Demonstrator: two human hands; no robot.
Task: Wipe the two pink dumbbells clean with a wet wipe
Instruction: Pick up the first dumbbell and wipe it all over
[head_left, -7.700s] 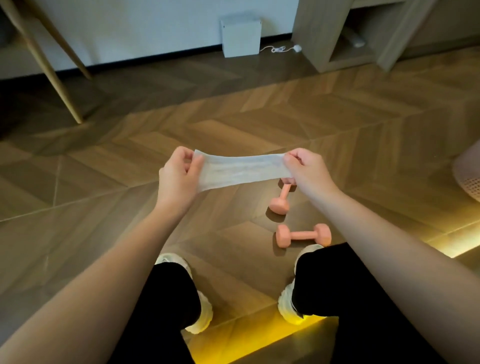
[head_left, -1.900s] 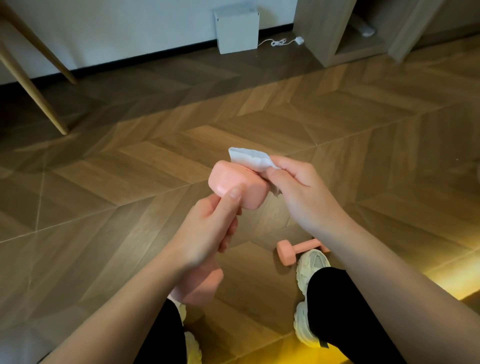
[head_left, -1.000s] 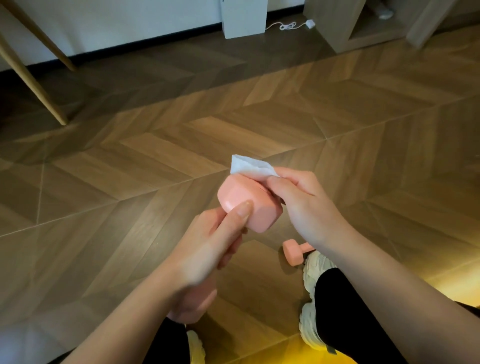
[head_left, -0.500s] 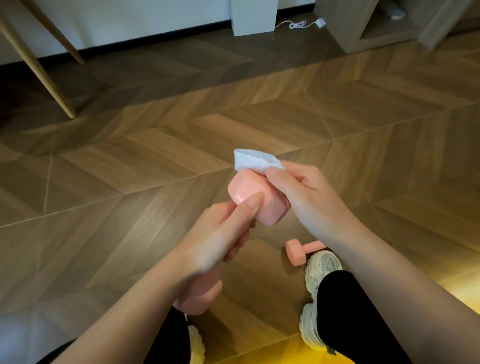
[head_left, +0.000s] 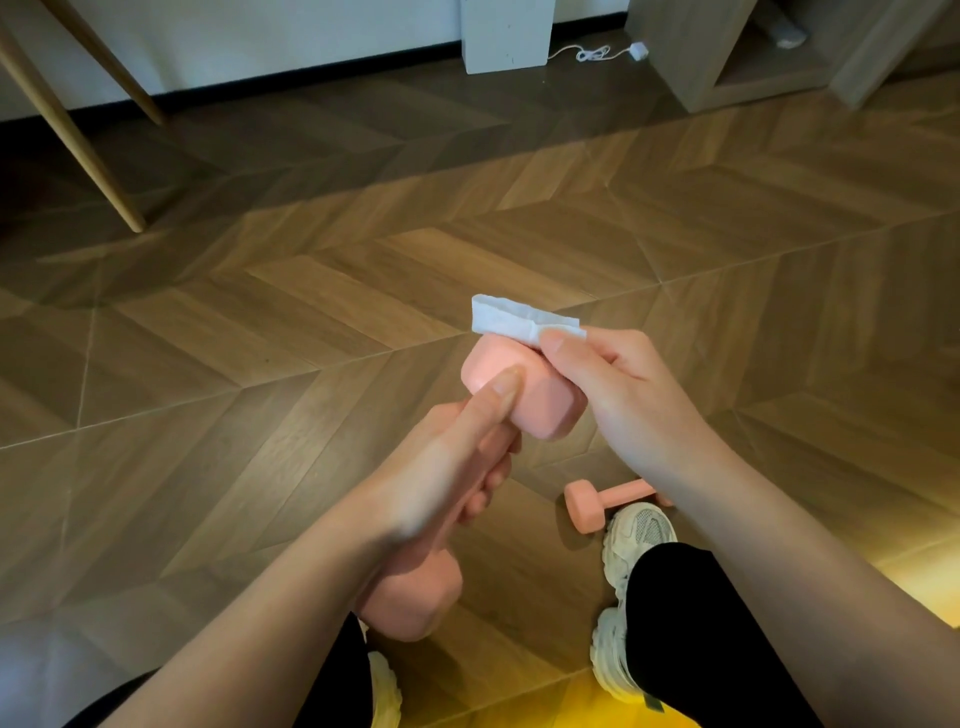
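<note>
While looking straight down past both knees, taking in the herringbone floor (head_left: 311, 322) first, spread across nearly the whole view. Up along the far wall: spotting a wooden cabinet (head_left: 691, 52) at top right, slanted wooden legs (head_left: 78, 130) at top left, and a white box (head_left: 506, 36) standing on the boards between them. Down low, seeing black trousers (head_left: 691, 623) and pale shoes (head_left: 639, 535) planted on the floor, with a yellow glow along the bottom edge. And now the action! Clutching the first pink dumbbell (head_left: 550, 410) by its bar with the left hand (head_left: 447, 467), fingers curled round, thumb stretched up flat against the upper head. Holding it tilted in mid-air, upper head raised at centre, lower head hanging just under the left wrist. Meeting it from the right with the right hand (head_left: 623, 395), thumb and curled fingers pinching the folded wet wipe (head_left: 509, 319). Pressing that wipe onto the far top edge of the upper head, with its free end poking out leftward past the pink. Over to the second pink dumbbell (head_left: 587, 506): lying flat on the floor, well below both hands, just beside the toe of the right shoe, its far end hidden behind the right forearm. Lastly, catching a thin white cable (head_left: 587, 52) coiled on the boards between box and cabinet.
</note>
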